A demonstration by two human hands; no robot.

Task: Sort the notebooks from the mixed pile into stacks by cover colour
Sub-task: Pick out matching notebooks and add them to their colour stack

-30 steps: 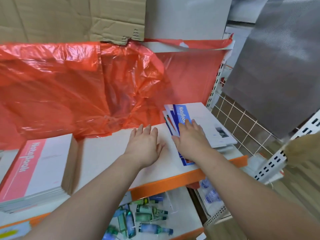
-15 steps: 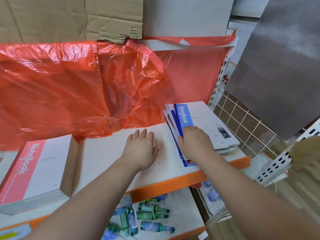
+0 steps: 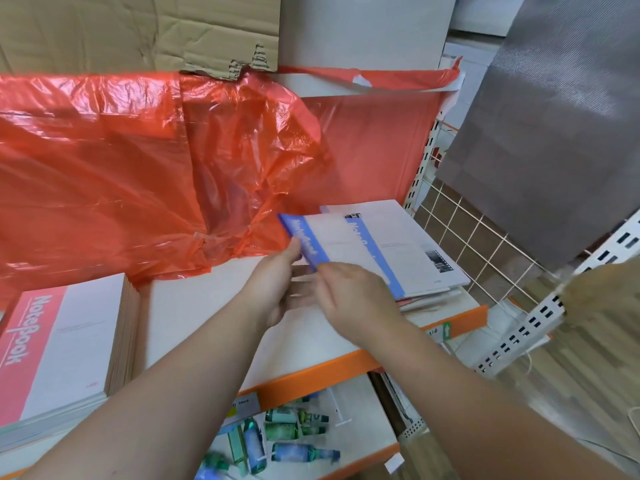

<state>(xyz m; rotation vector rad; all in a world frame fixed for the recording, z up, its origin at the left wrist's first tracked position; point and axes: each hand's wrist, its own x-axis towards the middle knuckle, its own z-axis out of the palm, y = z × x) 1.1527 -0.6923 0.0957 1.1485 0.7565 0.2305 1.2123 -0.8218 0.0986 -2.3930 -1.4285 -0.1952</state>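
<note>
Holding a blue-banded notebook (image 3: 341,239) between both hands, raised off the shelf (image 3: 207,317) and tilted, with its blue band on the side toward the left fingers. Pinched it with the left hand (image 3: 277,282), thumb laid against the outer edge of the band and the other fingers stretched underneath, too blurred to tell how far they were spread. Gripped its near edge with the right hand (image 3: 356,299), knuckles toward the camera, fingers curled over that edge and their tips hidden. Had the mixed pile (image 3: 426,258) just beyond and to the right of the right fingers, flat on the shelf at its right end, partly under the raised notebook and topped by another white cover with a blue band. Had the pink-banded stack (image 3: 59,348) well to the left of the left fingers, squared up at the shelf's left end, with bare shelf between. Faced a crumpled red plastic sheet (image 3: 138,161) hanging just past the left fingertips, under a torn piece of cardboard (image 3: 138,29). Looked down past both wrists at small bottles (image 3: 294,431) scattered on a lower shelf (image 3: 360,403), and to the right of the right fingers at a wire grid (image 3: 467,233) beside the pile.
</note>
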